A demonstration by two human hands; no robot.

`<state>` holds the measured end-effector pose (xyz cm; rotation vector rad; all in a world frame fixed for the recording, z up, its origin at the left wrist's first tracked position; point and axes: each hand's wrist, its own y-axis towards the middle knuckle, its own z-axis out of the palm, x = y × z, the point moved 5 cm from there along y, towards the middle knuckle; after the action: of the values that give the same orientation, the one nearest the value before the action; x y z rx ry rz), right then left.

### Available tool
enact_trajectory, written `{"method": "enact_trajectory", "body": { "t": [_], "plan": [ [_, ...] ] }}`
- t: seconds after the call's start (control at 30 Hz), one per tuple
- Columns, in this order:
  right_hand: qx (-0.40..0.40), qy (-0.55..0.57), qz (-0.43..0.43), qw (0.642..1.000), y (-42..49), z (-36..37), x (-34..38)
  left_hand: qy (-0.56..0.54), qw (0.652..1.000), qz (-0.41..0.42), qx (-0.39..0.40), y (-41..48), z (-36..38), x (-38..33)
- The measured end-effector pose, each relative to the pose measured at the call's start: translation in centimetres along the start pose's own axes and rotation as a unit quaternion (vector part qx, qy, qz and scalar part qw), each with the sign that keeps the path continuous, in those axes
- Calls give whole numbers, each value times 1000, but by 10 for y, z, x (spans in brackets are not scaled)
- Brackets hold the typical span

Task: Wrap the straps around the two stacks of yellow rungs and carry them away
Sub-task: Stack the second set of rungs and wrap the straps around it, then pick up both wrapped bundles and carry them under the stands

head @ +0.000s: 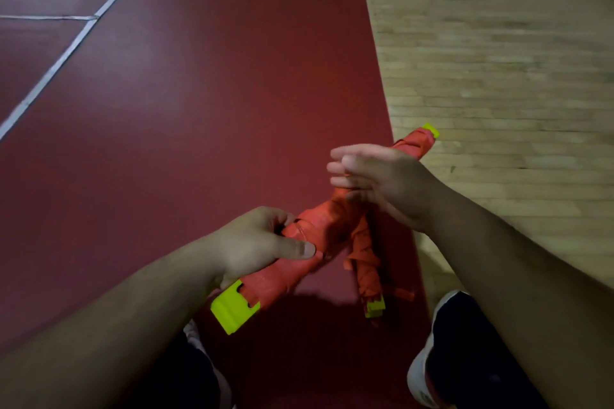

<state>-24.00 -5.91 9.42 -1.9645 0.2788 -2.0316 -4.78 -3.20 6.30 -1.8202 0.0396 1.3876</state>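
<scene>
A stack of yellow rungs [235, 307] wound in orange straps [327, 222] runs diagonally from lower left to upper right, its far yellow end [432, 130] showing past my right hand. My left hand [262, 242] grips this bundle near its lower end, thumb pressed on the strap. My right hand [375, 179] hovers over the bundle's middle with fingers straight and blurred, holding nothing that I can see. A second, smaller strap-wrapped stack [367, 262] hangs below my right wrist, its yellow tip [375, 306] pointing down.
The floor under me is dark red [199, 109] with white lines [59, 56] at the upper left. Light wooden flooring [498, 60] fills the right side. My shoes [428, 368] show at the bottom.
</scene>
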Motion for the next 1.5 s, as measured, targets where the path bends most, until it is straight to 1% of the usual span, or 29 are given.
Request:
{"method": "enact_trajectory", "body": {
  "t": [0.03,0.1,0.17,0.23,0.33,0.43,0.57,0.7,0.87,1.0,1.17,1.3,1.43,1.5],
  "plan": [
    [-34,5,-24,999,1,-4,3,-7,1000,-1,6,1,2,0],
    [-125,56,-76,988,3,-18,11,-45,999,-10,4,1,4,2],
    [-225,41,-113,967,2,-40,17,-94,995,-19,6,1,6,4],
    [-294,14,-112,949,-1,-61,13,-145,989,-27,15,1,8,7],
    [-327,-19,-59,943,-4,-72,-5,-209,977,-36,8,3,6,12],
    [-325,-75,-2,943,-5,-76,-29,-265,963,-46,1,7,5,16],
    [-292,-143,61,944,9,-88,-67,-298,952,-56,-46,24,-3,22],
    [-268,-188,126,937,31,-100,-112,-293,949,-67,-96,54,-11,39],
    [-232,-225,191,927,54,-102,-176,-279,946,-101,-130,91,-17,67],
    [-200,-280,242,907,71,-105,-216,-263,949,-120,-128,123,-15,88],
    [-193,-311,305,879,97,-107,-281,-255,945,-155,-138,165,-11,129],
    [-170,-333,380,846,117,-104,-339,-264,937,-201,-109,187,-4,175],
    [-177,-386,412,806,123,-105,-367,-278,927,-238,-89,198,5,197],
    [-167,-409,413,797,123,-107,-376,-292,917,-264,-67,200,8,201]
  ]
}}
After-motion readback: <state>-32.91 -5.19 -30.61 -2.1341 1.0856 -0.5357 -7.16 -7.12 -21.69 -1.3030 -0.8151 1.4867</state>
